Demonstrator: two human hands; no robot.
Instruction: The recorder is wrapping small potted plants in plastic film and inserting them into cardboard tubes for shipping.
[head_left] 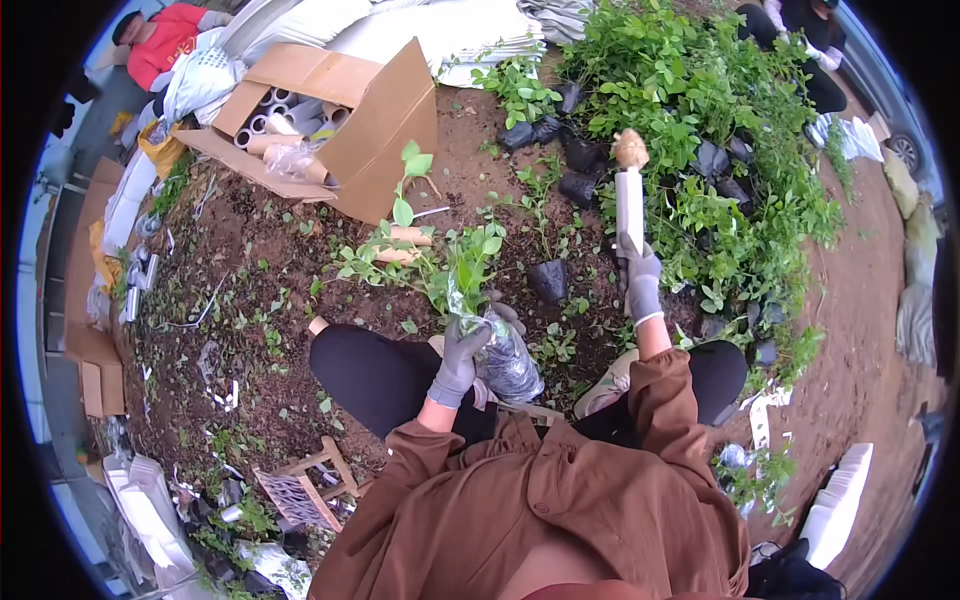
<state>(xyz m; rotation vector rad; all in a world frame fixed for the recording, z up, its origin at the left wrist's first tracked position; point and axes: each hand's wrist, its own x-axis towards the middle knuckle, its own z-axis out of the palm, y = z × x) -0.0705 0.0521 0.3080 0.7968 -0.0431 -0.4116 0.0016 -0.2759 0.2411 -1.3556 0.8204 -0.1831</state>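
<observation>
A dark, cylindrical bundle wrapped in glossy clear plastic (512, 370) is grasped by the curled fingers of the grey-gloved left hand (458, 365); it hangs down to the right of them, and broad-leaved green stems (470, 258) are held with it, spreading forward beyond the fingers. In the grey-gloved right hand (643, 285), a long, narrow white bar (629, 205) is clasped by its lower end, so that its rounded tan knob (630, 150) is pointed away, beyond the fingertips. Between the two sets of fingers, a small black plastic pot (548, 282) is seen on the brown, leaf-strewn soil (240, 345). Ahead of the left fingers and well apart, white and tan tubes (280, 144) are contained in an open brown cardboard box (388, 140). Ahead and to the right of the right fingers, densely massed green potted seedlings (690, 85) are gathered
</observation>
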